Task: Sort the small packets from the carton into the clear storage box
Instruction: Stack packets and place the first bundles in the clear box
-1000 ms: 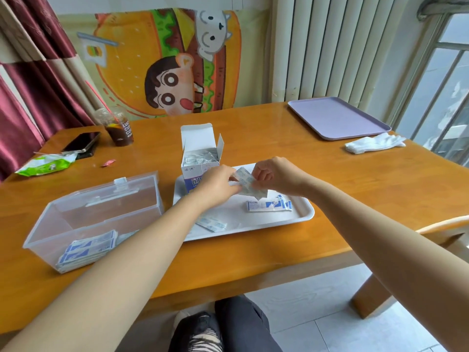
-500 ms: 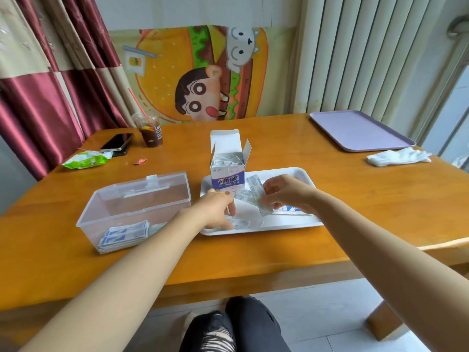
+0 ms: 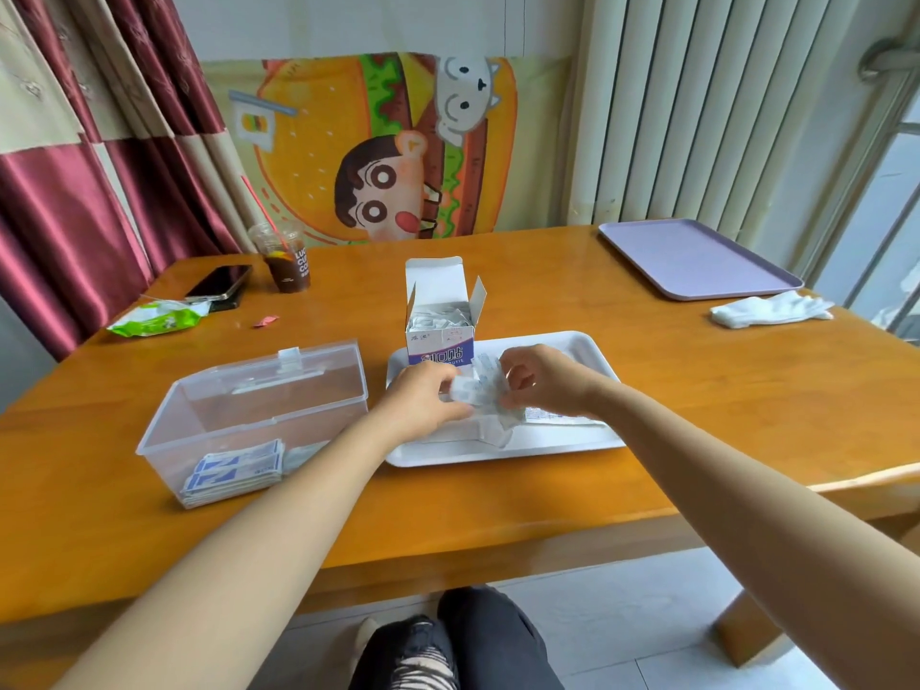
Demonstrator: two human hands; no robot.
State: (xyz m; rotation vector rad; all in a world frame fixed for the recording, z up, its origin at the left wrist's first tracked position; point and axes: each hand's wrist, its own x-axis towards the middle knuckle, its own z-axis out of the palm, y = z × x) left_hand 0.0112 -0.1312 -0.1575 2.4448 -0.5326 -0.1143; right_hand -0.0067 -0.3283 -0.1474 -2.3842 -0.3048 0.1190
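Note:
An open white and purple carton [image 3: 440, 327] full of small packets stands at the back left of a white tray [image 3: 572, 443]. Over the tray, my left hand [image 3: 423, 398] and my right hand [image 3: 540, 378] together hold a bunch of small white packets [image 3: 480, 388], fingers curled round them. More loose packets [image 3: 542, 415] lie on the tray under my right hand. The clear storage box [image 3: 249, 415] sits to the left of the tray, lid open, with a stack of blue and white packets [image 3: 234, 473] in its near corner.
A purple tray [image 3: 697, 259] and white gloves [image 3: 769, 311] lie at the far right. At the far left are an iced drink cup [image 3: 286, 261], a phone [image 3: 219, 283], a green wrapper [image 3: 154, 318] and a small red scrap [image 3: 265, 320]. My knees show under the table's edge.
My left hand dipped to the tray, then came back up to the packets in my right hand. Both hands now hold the bunch. The camera view shifted, tilting up.

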